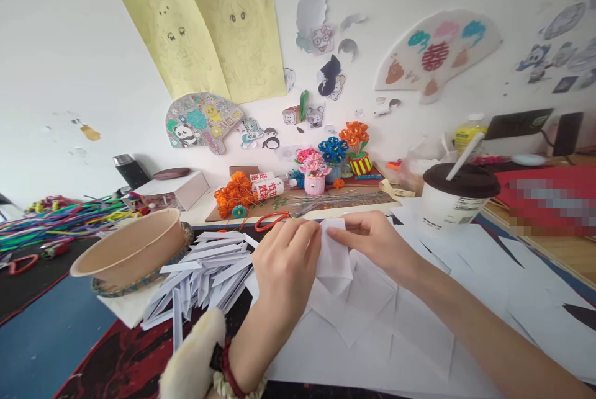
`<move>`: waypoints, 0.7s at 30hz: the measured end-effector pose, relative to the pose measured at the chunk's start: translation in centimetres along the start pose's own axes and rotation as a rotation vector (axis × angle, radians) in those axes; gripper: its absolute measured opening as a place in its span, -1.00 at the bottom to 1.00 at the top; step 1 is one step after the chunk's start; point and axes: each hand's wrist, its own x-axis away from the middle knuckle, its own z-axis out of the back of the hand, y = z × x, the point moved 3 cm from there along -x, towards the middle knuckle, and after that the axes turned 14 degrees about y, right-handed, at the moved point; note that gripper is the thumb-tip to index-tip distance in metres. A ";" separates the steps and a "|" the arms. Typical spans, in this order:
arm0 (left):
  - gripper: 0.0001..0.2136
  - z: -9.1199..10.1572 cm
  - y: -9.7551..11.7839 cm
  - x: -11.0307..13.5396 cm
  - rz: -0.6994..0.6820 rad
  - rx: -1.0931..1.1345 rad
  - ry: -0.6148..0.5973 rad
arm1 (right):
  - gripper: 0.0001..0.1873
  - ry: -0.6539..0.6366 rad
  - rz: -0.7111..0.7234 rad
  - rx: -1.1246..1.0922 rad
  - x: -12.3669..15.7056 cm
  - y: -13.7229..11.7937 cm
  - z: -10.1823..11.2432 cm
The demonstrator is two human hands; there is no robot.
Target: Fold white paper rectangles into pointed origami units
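Both my hands meet over a small white folded paper piece at the middle of the desk. My left hand has its fingers curled against the paper's left edge and grips it. My right hand pinches the paper's upper right edge with thumb and fingertips. Under them lie several cut white paper squares. A red bead bracelet and a fluffy cuff sit on my left wrist.
A pile of folded white paper strips lies left of my hands, beside a tan paper bowl. Orange scissors lie behind the hands. A lidded cup with a straw stands at right. Pipe-cleaner flowers, glue sticks and coloured pipe cleaners fill the back.
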 end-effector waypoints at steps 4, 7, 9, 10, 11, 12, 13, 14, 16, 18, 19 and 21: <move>-0.82 0.0 0.2 0.3 -0.204 -0.040 -0.002 | -0.55 0.026 0.024 0.005 0.0 0.0 0.1; -0.79 -0.1 0.2 0.3 -0.229 -0.022 -0.029 | -0.50 0.069 0.033 0.002 -0.1 -0.1 0.1; -0.79 -0.2 0.2 0.2 -0.216 -0.006 -0.030 | -0.51 0.079 0.030 -0.015 -0.1 -0.2 0.1; -0.78 -0.2 0.2 0.2 -0.207 0.003 -0.031 | -0.52 0.082 0.031 -0.023 -0.1 -0.3 0.1; -0.78 -0.3 0.2 0.2 -0.199 0.012 -0.032 | -0.54 0.085 0.035 -0.029 -0.1 -0.4 0.1; -0.78 -0.3 0.2 0.2 -0.188 0.023 -0.036 | -0.56 0.090 0.043 -0.032 -0.1 -0.5 0.1; -0.78 -0.4 0.2 0.2 -0.176 0.037 -0.043 | -0.58 0.090 0.053 -0.033 -0.1 -0.6 0.1; -0.78 -0.4 0.3 0.2 -0.159 0.054 -0.054 | -0.60 0.091 0.062 -0.033 -0.1 -0.6 0.1; -0.78 -0.5 0.4 0.2 -0.103 0.100 -0.078 | -0.63 0.092 0.076 -0.029 -0.1 -0.7 0.2; -0.80 -0.5 0.3 0.0 0.001 0.169 -0.103 | -0.64 0.096 0.084 -0.023 -0.1 -0.6 0.2; -0.83 -0.5 0.2 -0.1 0.081 0.215 -0.120 | -0.63 0.091 0.087 -0.015 -0.2 -0.6 0.2; -0.89 -0.6 -0.4 -0.4 0.306 0.330 -0.185 | -0.60 0.067 0.092 0.020 -0.2 -0.5 0.2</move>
